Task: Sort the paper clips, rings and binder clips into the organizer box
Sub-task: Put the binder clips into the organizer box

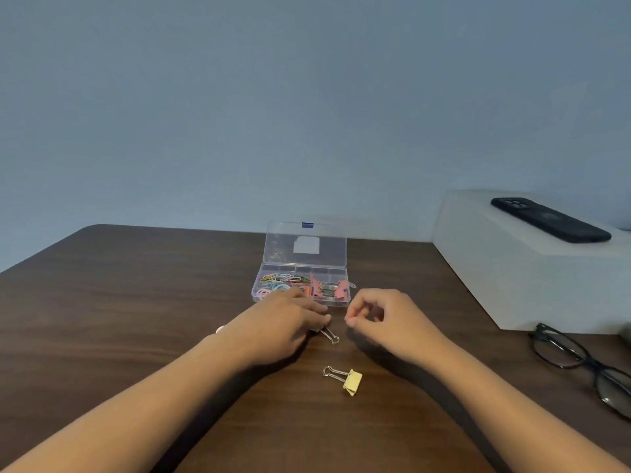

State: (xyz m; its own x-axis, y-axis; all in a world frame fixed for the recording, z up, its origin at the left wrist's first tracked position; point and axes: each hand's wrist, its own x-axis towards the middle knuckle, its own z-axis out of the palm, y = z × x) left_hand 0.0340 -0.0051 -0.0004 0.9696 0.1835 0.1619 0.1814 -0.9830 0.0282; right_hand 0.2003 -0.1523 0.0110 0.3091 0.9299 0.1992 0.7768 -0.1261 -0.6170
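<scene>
The clear organizer box stands open at the table's middle, lid tilted back. Coloured paper clips and pastel rings fill its left compartments, pink binder clips its right. My left hand lies just in front of the box, fingers pinching a small binder clip on the table; only its wire handles and a bit of its body show. My right hand hovers beside it, fingers loosely curled, nothing visible in them. A yellow binder clip lies nearer me.
A small pink item peeks out beside my left wrist. A white box with a black phone on it fills the right side. Black glasses lie at the right front. The wooden table ends at a wall.
</scene>
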